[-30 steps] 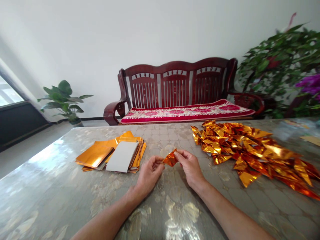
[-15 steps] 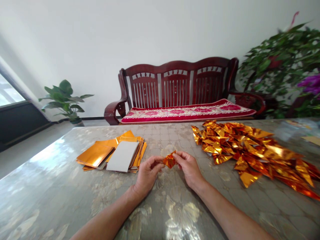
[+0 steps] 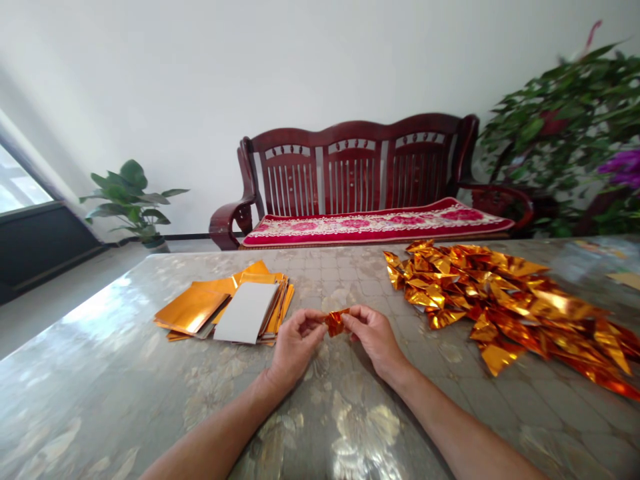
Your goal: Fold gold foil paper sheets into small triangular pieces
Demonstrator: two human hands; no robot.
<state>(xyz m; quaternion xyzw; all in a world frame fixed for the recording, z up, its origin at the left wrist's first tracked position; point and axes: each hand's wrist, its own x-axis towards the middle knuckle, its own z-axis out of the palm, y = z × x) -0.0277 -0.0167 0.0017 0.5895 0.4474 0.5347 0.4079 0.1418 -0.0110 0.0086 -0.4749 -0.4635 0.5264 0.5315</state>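
Observation:
Between my hands is a small folded piece of shiny gold foil paper (image 3: 335,323), held a little above the table. My left hand (image 3: 299,343) pinches its left end between thumb and fingers. On its right side, my right hand (image 3: 373,337) grips it, the thumb pressed on the near face. To the left lies a stack of flat foil paper sheets (image 3: 193,308), some gold side up, with a pale grey-white sheet (image 3: 245,312) on top. A large heap of folded gold foil pieces (image 3: 480,287) spreads over the right of the table.
The table (image 3: 200,413) has a glossy, flower-patterned cover. Clear plastic packaging (image 3: 595,260) lies at its far right. Beyond stands a dark red wooden bench (image 3: 350,167) with a red floral cushion (image 3: 375,223). Potted plants (image 3: 133,200) flank the bench on both sides.
The foil piece has turned and looks flatter and shorter between my fingers. My right thumb has shifted left over its face. My left hand stays nearly where it was.

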